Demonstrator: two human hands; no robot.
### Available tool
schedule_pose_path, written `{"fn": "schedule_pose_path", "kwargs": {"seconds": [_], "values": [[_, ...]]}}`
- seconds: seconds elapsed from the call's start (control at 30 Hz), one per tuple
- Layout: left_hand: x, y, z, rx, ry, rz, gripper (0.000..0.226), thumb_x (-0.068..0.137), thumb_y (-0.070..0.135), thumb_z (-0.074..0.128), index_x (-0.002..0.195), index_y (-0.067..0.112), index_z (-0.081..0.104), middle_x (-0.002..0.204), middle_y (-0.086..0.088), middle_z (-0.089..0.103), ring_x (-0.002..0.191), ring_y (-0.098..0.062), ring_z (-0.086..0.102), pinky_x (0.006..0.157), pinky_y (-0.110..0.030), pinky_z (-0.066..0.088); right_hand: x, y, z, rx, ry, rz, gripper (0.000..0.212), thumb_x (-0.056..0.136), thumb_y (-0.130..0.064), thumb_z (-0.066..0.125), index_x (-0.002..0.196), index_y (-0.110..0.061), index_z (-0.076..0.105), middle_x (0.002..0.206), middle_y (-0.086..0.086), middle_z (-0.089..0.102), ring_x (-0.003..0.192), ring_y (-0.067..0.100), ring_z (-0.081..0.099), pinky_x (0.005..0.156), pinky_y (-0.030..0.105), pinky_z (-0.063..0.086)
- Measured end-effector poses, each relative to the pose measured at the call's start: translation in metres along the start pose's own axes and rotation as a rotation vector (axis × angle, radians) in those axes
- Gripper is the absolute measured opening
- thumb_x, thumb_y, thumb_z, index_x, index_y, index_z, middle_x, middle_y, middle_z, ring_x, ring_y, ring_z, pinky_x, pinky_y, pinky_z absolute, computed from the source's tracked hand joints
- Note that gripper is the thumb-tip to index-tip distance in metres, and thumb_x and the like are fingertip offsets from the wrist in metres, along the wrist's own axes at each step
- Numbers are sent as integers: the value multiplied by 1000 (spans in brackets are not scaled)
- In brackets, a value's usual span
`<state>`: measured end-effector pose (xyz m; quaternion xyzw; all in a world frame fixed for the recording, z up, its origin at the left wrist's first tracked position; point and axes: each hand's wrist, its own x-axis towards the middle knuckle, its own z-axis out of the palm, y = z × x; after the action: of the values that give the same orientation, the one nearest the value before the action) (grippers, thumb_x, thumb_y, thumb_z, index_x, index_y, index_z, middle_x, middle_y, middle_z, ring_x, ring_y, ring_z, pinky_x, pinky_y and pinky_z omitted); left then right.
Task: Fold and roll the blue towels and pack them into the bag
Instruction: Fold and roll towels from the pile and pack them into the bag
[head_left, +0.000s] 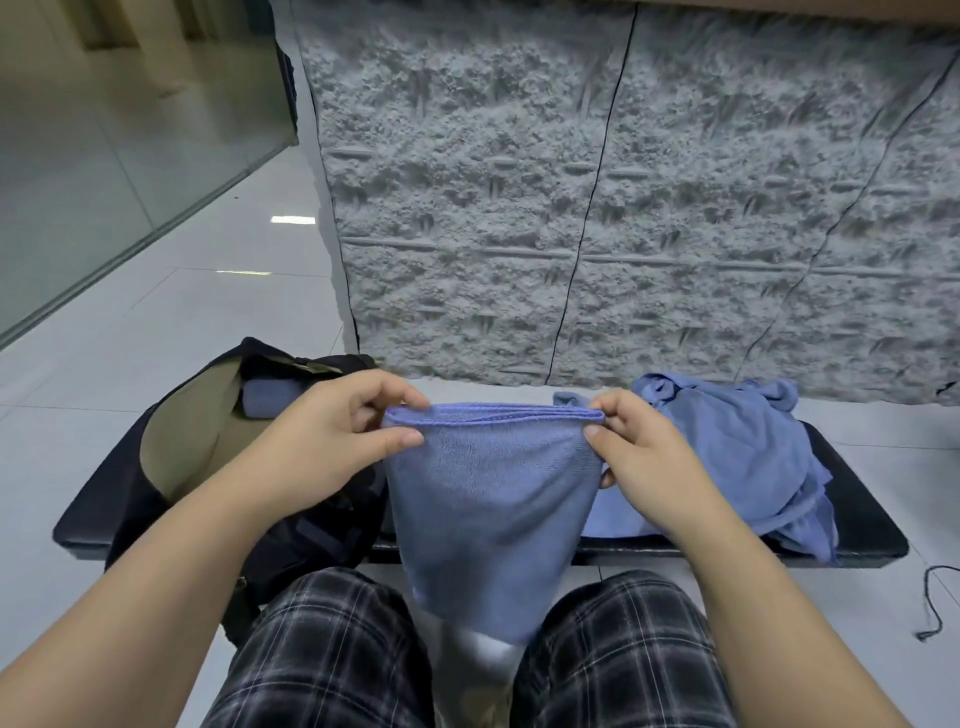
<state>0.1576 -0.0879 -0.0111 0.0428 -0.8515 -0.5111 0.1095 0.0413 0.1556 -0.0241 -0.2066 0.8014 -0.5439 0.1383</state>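
A folded blue towel (488, 499) hangs in the air between my knees, its doubled top edge stretched level. My left hand (332, 436) pinches the left top corner and my right hand (639, 452) pinches the right top corner. A dark bag (208, 457) with an olive lining lies open on the left of the black bench (862, 525). One rolled blue towel (270, 397) sits inside the bag. A heap of loose blue towels (737, 452) lies on the right of the bench, just behind my right hand.
A rough grey stone-textured wall (597, 208) rises right behind the bench. Glossy white floor tiles (171, 312) and a glass partition (104, 156) lie to the left. A black cord (932, 603) trails on the floor at the right. My plaid-clad knees (332, 654) are below.
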Motion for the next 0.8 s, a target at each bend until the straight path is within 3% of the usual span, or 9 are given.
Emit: {"fn": "schedule_pose_path", "kwargs": {"seconds": [0.1,0.2,0.27,0.43,0.53,0.63,0.8], "values": [[7,-14,5,20,-30,-95,31,78,8,73,94,33,64,95,-3,69,88,-25,64,87,-36,49,8,15,5,-36,-9,64,20,92,-3,44,80,-18,51,56,-12,51,61,14,42,61,29,42],[16,-43,15,253,-103,-164,20,75,16,77,72,34,68,71,18,68,66,1,58,71,-24,48,17,38,17,-130,-48,144,20,89,-6,44,78,-21,50,59,-3,47,60,17,39,65,32,37],[22,-62,23,290,-110,-231,19,73,21,79,66,33,66,61,15,64,54,4,50,63,-21,43,23,53,25,-201,-70,180,19,90,-8,43,77,-21,47,61,-3,46,60,16,41,62,30,35],[42,-99,45,175,-2,-349,22,74,16,79,65,18,59,53,9,57,45,3,45,50,-12,35,49,83,38,-314,-54,211,24,94,-12,42,76,-27,43,65,-5,48,57,9,41,54,23,31],[60,-117,55,54,46,-443,25,79,18,74,70,14,51,55,0,57,47,-9,51,45,-20,36,67,98,44,-379,-2,211,23,95,-16,42,78,-32,43,75,-5,55,73,17,53,63,31,40],[80,-127,60,-18,122,-476,26,83,16,70,74,14,45,62,-7,55,41,-6,54,40,-18,36,86,107,50,-389,42,214,13,96,-17,41,92,-26,49,90,2,62,87,25,58,76,37,47],[117,-140,63,-131,242,-475,19,86,13,66,77,14,49,65,-5,56,37,-3,52,44,-21,39,127,117,54,-345,106,188,18,98,-15,39,106,-16,55,83,1,58,84,26,57,76,36,45]]}}
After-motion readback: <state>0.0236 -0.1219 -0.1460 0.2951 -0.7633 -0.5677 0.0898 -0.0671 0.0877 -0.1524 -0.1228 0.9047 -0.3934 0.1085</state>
